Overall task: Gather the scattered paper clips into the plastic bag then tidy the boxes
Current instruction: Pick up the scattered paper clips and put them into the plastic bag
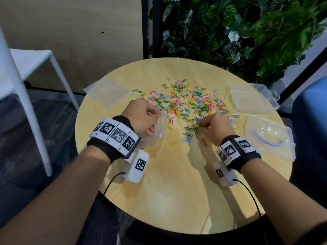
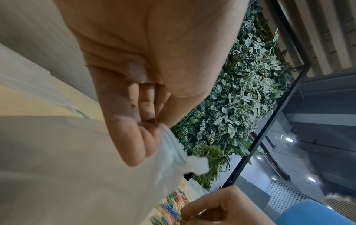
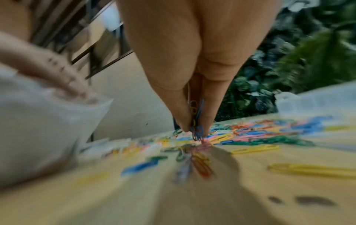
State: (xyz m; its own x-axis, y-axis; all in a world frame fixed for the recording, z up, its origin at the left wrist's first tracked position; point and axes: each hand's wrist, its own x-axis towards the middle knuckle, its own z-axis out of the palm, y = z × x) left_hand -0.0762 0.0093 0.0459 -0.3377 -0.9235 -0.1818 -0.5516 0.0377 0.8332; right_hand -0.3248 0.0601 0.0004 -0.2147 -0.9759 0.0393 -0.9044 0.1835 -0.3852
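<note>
Two hands busy, left hand (image 1: 141, 119) fingers gripping plastic bag (image 1: 159, 131), right hand (image 1: 215, 127) pinching paper clips (image 3: 196, 126)

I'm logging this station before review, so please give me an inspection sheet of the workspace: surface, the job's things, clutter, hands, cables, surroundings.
Surface: round wooden table, near half bare.
Job's things: coloured paper clips scattered across the middle; plastic bag held at its mouth; second bag flat at far left; two clear plastic boxes, one far right, one near right.
Clutter: nothing seen.
Hands: left hand grips the plastic bag's rim; right hand pinches a small bunch of clips just above the pile.
Cables: a black cable runs from each wrist unit, left and right.
Surroundings: white chair at left, leafy plant wall behind, blue seat at right.
</note>
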